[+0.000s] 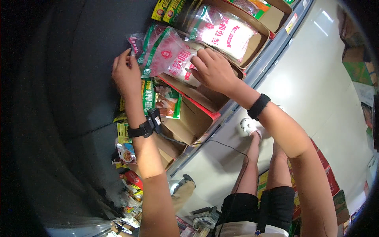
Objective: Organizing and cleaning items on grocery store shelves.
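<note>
Clear plastic bags of white seasoning with pink print and green stripes (177,60) lie overlapping in an open cardboard box (213,91) on the shelf. My left hand (127,72) pinches the top corner of one bag at the shelf's back, its fingertips against the crinkled film. Over the lower part of the bags is my right hand (213,69), with curled fingers and the thumb at the printed face. Whether those fingers grip the film cannot be told. A similar full bag (223,32) lies in the neighbouring box, beyond my right hand.
Green and yellow food packets (161,99) stand in the box nearer me. A shelf front rail (204,140) runs diagonally. A black cable (225,144) hangs from my left wrist device (154,120). Another person's trouser leg (182,195) is in the aisle; cartons (325,169) stand right.
</note>
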`<control>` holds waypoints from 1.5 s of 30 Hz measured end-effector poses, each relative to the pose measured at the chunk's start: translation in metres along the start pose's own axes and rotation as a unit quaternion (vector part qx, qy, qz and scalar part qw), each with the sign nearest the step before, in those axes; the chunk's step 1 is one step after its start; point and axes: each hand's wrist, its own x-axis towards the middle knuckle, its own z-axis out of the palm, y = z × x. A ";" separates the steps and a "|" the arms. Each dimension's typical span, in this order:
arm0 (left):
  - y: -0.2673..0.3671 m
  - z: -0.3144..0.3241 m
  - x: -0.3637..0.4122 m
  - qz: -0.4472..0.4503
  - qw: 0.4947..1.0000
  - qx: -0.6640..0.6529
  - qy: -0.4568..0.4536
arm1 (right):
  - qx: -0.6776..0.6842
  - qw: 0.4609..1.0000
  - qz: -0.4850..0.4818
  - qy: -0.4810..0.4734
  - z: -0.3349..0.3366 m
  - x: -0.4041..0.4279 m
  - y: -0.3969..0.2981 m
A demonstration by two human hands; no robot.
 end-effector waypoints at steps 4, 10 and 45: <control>-0.003 0.015 0.011 0.003 0.999 0.037 -0.031 | -0.017 0.990 0.074 -0.115 0.010 -0.005 -0.003; -0.012 0.020 0.042 -0.054 0.994 0.049 -0.076 | 0.043 0.992 0.079 -0.089 0.013 -0.002 -0.004; 0.142 0.014 -0.027 0.312 0.924 -0.221 -0.019 | 0.179 0.945 0.273 -0.012 -0.143 -0.082 -0.023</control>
